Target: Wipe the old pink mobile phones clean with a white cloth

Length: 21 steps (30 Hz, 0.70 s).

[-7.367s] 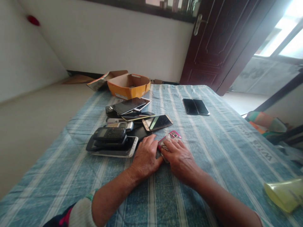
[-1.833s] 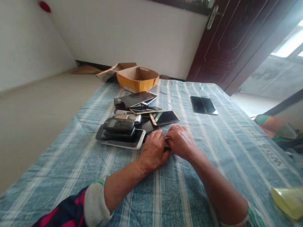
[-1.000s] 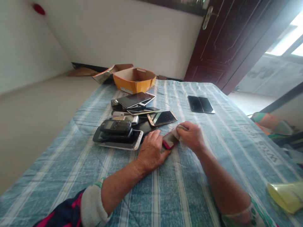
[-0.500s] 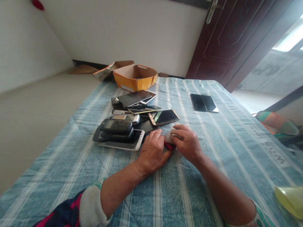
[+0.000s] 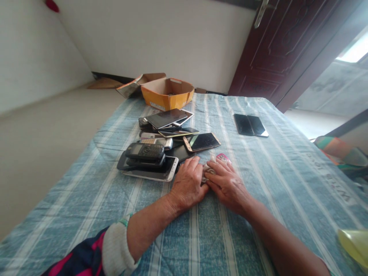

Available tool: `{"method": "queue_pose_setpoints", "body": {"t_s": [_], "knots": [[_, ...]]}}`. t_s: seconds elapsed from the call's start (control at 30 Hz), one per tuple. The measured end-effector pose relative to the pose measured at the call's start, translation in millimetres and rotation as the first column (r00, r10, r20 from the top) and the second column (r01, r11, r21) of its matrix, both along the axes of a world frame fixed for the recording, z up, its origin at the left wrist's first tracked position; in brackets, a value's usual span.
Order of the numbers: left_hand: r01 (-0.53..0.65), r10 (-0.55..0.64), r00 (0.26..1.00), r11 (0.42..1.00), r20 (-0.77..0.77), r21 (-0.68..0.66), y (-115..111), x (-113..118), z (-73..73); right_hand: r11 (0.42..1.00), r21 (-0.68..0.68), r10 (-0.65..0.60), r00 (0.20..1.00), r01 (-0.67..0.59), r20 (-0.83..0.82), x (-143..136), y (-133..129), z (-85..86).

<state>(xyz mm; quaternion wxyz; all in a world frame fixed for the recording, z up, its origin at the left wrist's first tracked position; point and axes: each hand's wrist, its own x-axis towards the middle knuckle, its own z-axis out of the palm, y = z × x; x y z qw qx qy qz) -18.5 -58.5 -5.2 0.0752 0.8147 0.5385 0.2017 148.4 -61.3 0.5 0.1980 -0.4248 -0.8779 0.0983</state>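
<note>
A pink-edged phone lies on the striped cloth-covered table, mostly hidden under my hands. My left hand is curled at its left end, gripping it, with the thumb along the near side. Over the phone, my right hand presses a crumpled whitish cloth down with its fingers. Close to my left hand lies a pile of phones: a black keypad phone on top of a white-edged smartphone, and a gold smartphone just beyond.
Behind the pile stands an orange cardboard box with its lid beside it. Two dark phones lie side by side at the right back. Something yellow and translucent sits at the right edge of the striped tablecloth.
My right hand has flattened and pressed the cloth lower and nearer my left hand. The phone's pink far end now shows beyond my right fingers. The view has shifted slightly.
</note>
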Motion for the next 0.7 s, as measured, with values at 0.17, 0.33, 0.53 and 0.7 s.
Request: {"method": "queue_pose_setpoints", "body": {"t_s": [0.17, 0.33, 0.53, 0.7], "knots": [[-0.001, 0.001, 1.0, 1.0, 0.004, 0.007, -0.3, -0.3, -0.1, 1.0, -0.016, 0.021, 0.997, -0.022, -0.08, 9.4, -7.9, -5.4], [0.004, -0.004, 1.0, 1.0, 0.002, 0.014, -0.5, -0.8, 0.0, 0.995, -0.031, -0.096, 0.938, 0.091, -0.334, 30.7, -11.5, -14.0], [0.013, -0.015, 1.0, 0.998, 0.019, 0.065, -0.6, -1.3, -2.2, 0.931, 0.022, -0.3, 0.796, 0.365, -0.526, 43.2, -5.2, -18.8], [0.017, -0.024, 0.998, 0.992, 0.053, 0.124, -0.1, -1.6, -6.1, 0.954, 0.112, -0.187, 0.846, 0.277, -0.499, 30.0, -10.3, -17.3]]}}
